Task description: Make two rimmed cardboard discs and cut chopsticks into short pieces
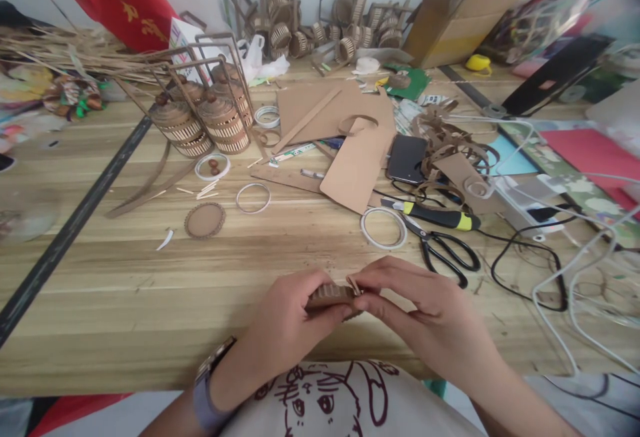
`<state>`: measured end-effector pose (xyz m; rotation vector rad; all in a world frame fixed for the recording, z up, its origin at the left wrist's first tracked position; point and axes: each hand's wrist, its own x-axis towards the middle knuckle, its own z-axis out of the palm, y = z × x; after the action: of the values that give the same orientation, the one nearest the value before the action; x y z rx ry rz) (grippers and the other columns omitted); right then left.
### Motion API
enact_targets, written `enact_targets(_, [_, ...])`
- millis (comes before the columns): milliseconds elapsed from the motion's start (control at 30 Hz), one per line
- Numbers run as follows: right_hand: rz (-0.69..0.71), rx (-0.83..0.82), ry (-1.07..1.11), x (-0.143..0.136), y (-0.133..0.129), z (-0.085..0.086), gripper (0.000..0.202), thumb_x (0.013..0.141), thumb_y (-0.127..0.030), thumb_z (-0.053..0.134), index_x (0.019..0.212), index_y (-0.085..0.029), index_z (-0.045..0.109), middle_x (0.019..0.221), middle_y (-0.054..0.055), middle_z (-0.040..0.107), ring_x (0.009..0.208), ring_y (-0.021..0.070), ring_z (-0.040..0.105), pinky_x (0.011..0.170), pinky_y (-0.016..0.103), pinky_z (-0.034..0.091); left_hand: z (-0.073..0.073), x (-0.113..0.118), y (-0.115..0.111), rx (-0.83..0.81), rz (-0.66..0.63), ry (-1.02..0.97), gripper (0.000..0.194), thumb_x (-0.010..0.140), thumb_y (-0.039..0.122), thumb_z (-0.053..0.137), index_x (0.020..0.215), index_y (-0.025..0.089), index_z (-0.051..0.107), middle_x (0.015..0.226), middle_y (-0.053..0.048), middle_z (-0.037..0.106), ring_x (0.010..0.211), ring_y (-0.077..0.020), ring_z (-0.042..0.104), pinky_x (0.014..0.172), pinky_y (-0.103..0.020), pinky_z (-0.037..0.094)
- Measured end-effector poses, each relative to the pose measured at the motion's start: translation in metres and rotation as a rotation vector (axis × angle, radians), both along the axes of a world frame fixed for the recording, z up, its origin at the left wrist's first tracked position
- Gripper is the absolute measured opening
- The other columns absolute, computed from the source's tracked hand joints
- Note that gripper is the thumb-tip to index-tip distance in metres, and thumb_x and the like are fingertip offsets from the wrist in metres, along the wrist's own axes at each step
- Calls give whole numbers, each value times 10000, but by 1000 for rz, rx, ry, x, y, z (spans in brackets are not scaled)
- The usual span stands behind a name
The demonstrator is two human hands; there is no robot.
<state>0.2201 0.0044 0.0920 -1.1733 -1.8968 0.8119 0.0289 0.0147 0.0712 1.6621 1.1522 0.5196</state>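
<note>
Our left forearm (173,415) and right forearm (525,393) come up from the lower edge, slanting inward. Our left grip (295,310) is curled, fingers bent over the top, its thumb (331,318) stretched underneath toward the right. Our right grip (417,307) pinches between thumb and bent forefinger, knuckles upward, the fingertips nearly meeting the left's.

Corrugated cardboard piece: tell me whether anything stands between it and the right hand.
Nothing visible does. The left hand holds the corrugated cardboard piece, and the right hand is pinched right at its end, where a thin brown strip sticks up. The scissors lie farther out, not between.
</note>
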Motion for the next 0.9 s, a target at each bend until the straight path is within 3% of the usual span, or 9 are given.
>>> enact_targets(333, [71,-75,-85,-1,-2,5,185,854,-86,596,775,-223,692,743,-11,663,654,108,649,611,191,528,4,3,-1,178,-77,72,331,862,303,655,639,195,436,625,56,504,589,-112,458,557,-229,297])
enact_targets(533, [108,-87,-126,0,-1,5,219,875,-97,555,725,-210,668,735,4,646,649,110,628,562,188,489,4,1,-1,182,-119,120,336,880,338,643,655,196,438,637,52,515,598,-113,472,555,-231,309])
enact_targets(667, [85,-128,-115,-2,0,4,155,857,-119,587,817,-223,695,737,-5,650,646,114,629,587,196,513,4,0,3,151,-116,138,297,877,339,639,665,198,487,648,48,554,618,-125,524,576,-239,356])
enact_targets(767, [-12,-104,-121,-3,1,-1,107,842,-161,609,844,-225,694,729,-6,658,634,123,627,560,203,509,-1,0,5,146,-1,102,146,847,323,677,847,220,573,790,27,641,745,-163,611,683,-271,451])
enact_targets(833, [-124,-50,-119,-4,3,-9,67,835,-202,624,812,-224,683,688,-11,655,612,132,622,533,214,496,-7,1,5,248,167,59,386,798,318,736,1119,240,536,1066,-35,651,974,-217,626,847,-342,484])
enact_targets(900, [-239,0,-88,-5,5,-17,55,831,-239,639,791,-222,674,658,-13,662,595,140,621,537,231,496,-13,3,4,382,264,26,727,751,335,788,1342,260,371,1351,-113,506,1220,-275,524,1005,-429,434])
